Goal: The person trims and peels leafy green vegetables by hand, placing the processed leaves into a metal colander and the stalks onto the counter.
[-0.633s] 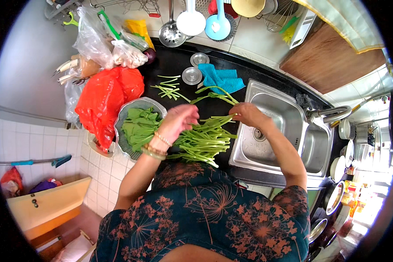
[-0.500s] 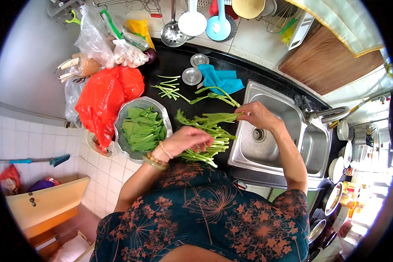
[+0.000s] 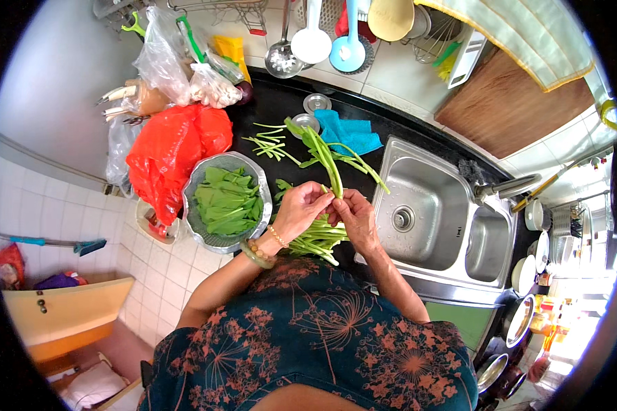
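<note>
Both of my hands meet over the counter, pinching the lower end of a leafy green stalk (image 3: 327, 161) that points away from me. My left hand (image 3: 300, 212), with bracelets at its wrist, has thumb and fingers closed on the stalk's end. Close against it, my right hand (image 3: 358, 220) pinches the same end. Beneath my hands lies a pile of green stalks (image 3: 317, 243), partly hidden by them. To the left, a grey bowl (image 3: 262, 177) holds trimmed leaves (image 3: 227, 202). Short cut stems (image 3: 269, 145) lie beyond, and another stalk (image 3: 363, 164) rests near the sink.
A steel double sink (image 3: 421, 257) with a faucet (image 3: 511, 185) is at right. Behind are a blue cloth (image 3: 349, 131) and round metal strainers (image 3: 317, 103). A red plastic bag (image 3: 178, 140) sits left of the bowl. Ladles (image 3: 311, 44) hang along the back wall.
My right hand has moved left from the sink's edge with the stalk, which now points away from me. My left hand has come over and closed on its end.
</note>
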A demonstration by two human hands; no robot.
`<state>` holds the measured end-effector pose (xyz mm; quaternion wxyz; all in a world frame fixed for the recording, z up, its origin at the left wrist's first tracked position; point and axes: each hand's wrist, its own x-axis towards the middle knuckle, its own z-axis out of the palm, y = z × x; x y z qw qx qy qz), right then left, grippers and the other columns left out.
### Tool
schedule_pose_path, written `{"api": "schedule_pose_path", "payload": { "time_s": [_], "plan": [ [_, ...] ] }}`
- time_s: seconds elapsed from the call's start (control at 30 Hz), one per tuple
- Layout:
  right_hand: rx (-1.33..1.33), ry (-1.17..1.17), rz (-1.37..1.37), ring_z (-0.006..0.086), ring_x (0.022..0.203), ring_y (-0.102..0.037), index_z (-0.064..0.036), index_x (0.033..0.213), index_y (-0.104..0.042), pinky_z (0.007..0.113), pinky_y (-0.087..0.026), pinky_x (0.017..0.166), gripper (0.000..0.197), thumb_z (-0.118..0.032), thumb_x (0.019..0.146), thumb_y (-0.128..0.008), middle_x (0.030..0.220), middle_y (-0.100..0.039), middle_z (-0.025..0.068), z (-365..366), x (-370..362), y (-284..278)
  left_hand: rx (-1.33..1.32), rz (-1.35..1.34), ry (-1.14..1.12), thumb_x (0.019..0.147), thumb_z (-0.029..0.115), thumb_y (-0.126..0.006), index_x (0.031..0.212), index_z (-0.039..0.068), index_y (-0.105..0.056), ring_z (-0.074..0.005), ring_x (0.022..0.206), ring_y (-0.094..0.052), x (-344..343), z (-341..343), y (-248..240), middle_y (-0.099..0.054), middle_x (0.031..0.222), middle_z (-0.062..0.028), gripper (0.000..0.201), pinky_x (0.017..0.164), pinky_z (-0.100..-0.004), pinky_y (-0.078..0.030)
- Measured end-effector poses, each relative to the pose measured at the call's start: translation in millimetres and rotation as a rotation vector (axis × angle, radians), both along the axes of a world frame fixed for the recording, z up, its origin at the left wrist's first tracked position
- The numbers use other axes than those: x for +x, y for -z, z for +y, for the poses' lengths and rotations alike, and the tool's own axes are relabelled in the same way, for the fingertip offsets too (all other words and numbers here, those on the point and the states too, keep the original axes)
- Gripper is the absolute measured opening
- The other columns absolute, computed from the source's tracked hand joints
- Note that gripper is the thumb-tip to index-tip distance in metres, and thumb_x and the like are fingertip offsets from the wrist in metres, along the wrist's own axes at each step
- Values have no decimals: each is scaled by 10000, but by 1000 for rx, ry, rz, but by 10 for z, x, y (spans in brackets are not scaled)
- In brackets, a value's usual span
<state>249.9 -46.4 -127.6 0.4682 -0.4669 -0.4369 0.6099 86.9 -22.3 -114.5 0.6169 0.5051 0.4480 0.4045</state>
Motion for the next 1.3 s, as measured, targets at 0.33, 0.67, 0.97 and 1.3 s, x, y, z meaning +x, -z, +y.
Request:
{"api": "schedule_pose_path", "payload": {
  "time_s": [0.33, 0.67, 0.97, 1.3],
  "plan": [
    [-330, -201, 884, 83, 582, -463, -45, 1090, -606, 204, -378, 529, 269, -272, 947, -613, 796, -594, 3, 3, 52, 9, -380, -656, -156, 964, 208, -585, 1012, 54, -611, -134, 817, -643, -311, 129, 149, -667, 895, -60, 163, 696, -265, -513],
    [-234, -240, 242, 96, 638, -566, -10, 1080, -593, 232, -463, 552, 301, -290, 996, -521, 817, -626, 30, -29, -38, -166, -100, -176, -56, 902, 126, -678, 980, 3, -640, -34, 671, -563, -152, 50, -21, -640, 784, 9, 151, 599, -181, -463],
    [8, -190, -259, 113, 575, -528, 6, 979, -541, 278, -441, 518, 240, -211, 1005, -440, 700, -543, 39, -64, -91, 10, -214, -340, -32, 931, 170, -640, 1134, 23, -592, -48, 738, -558, -188, 23, 83, -626, 885, 6, 255, 633, -192, -463],
    [-25, -301, -183, 121, 616, -553, -14, 918, -537, 280, -449, 534, 259, -228, 1019, -432, 733, -554, 32, -86, 0, -11, -87, 52, 94, 859, 198, -737, 927, 9, -658, -63, 625, -581, -245, 77, 97, -655, 769, -4, 216, 546, -197, -458]
  ]
}}
